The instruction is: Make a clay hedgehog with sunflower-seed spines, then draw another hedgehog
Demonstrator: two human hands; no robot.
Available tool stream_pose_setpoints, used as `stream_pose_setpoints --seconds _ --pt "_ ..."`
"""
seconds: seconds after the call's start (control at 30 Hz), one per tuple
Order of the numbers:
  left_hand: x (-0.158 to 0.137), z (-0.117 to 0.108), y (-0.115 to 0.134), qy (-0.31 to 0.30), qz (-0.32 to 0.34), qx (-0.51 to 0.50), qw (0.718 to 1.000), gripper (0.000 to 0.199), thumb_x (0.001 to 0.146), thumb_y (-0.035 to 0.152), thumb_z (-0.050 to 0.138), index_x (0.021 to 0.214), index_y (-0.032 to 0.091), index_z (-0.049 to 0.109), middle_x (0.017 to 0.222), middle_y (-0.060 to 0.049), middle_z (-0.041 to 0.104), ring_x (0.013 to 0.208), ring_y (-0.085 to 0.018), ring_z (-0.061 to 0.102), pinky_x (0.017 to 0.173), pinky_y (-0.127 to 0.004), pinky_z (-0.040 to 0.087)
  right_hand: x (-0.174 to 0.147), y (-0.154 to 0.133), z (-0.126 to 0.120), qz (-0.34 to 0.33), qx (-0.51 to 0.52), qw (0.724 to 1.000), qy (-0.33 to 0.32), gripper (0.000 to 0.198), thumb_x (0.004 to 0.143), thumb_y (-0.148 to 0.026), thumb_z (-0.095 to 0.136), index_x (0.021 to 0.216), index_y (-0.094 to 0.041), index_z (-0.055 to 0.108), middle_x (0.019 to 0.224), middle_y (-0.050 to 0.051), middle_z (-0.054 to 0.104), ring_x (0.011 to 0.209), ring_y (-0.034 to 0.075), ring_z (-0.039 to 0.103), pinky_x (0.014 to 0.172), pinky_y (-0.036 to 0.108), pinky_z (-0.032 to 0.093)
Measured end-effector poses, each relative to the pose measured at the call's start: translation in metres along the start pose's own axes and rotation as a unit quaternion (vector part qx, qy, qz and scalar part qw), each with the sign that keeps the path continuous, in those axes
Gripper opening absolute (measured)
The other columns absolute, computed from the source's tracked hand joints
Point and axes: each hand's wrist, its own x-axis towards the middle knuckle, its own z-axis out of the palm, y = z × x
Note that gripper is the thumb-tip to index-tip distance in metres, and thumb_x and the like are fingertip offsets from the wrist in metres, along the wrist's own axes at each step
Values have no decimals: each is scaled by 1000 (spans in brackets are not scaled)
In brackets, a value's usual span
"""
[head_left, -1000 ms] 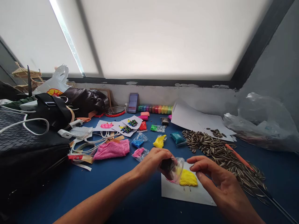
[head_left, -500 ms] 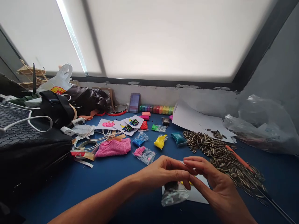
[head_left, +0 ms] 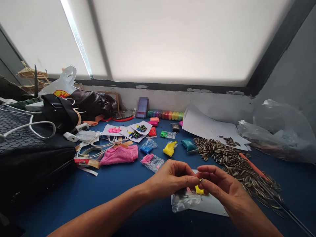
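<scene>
Over a white sheet of paper (head_left: 214,206), my two hands meet at their fingertips. My left hand (head_left: 174,177) is closed in a pinch, its thumb and fingertips at a tiny dark bit (head_left: 201,180) too small to name. From the other side my right hand (head_left: 223,187) curls in, thumb tip against the same bit, its upper fingers arched above. On the paper below lies a yellow clay shape (head_left: 198,190), partly covered by my fingers. A clear plastic bag (head_left: 185,201) with something dark in it overlaps the paper's left edge.
Sunflower seeds (head_left: 214,151) spread at right, with an orange-handled tool (head_left: 254,167) across them. Clay packets, yellow (head_left: 170,149), blue (head_left: 148,145), teal (head_left: 189,145) and pink (head_left: 151,162), lie beyond my hands. Leftward are a pink cloth (head_left: 119,154), decorated cards (head_left: 135,134) and cables.
My hands have shifted slightly and parted a little at the fingertips, so the tiny bit and more of the yellow clay show. Other items stay put.
</scene>
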Motion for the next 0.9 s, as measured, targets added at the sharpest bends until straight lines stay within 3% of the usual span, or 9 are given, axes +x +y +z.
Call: stream_pose_setpoints --seconds 0.27,0.5,0.67,0.9 --pt "-5 1 3 -45 12 31 998 38 80 46 67 77 9 72 58 2 54 51 -5 36 49 -20 24 -3 -11 6 -35 -31 999 -18 24 80 -45 67 86 -23 66 75 2 70 72 18 68 70 29 57" --pt "1 -3 -3 27 -1 18 999 40 70 47 75 79 9 70 62 -1 60 49 -5 42 48 -21 26 -4 -9 4 -20 -39 999 -6 26 79 -47 66 89 -23 65 78 3 71 68 19 68 59 28 56" --pt "2 -6 -1 9 -7 -24 1000 42 59 44 83 75 12 60 60 2 57 50 -6 45 48 -20 28 -5 -9 0 -34 -89 995 29 26 83 -48 62 88 -23 67 81 3 68 77 19 67 67 26 55" --pt "-1 -7 -2 -36 0 23 999 48 80 58 61 68 12 55 63 0 57 49 -5 38 48 -21 25 -8 -10 4 -56 -115 992 11 25 85 -48 60 81 -25 67 72 -1 64 70 14 62 65 20 53"
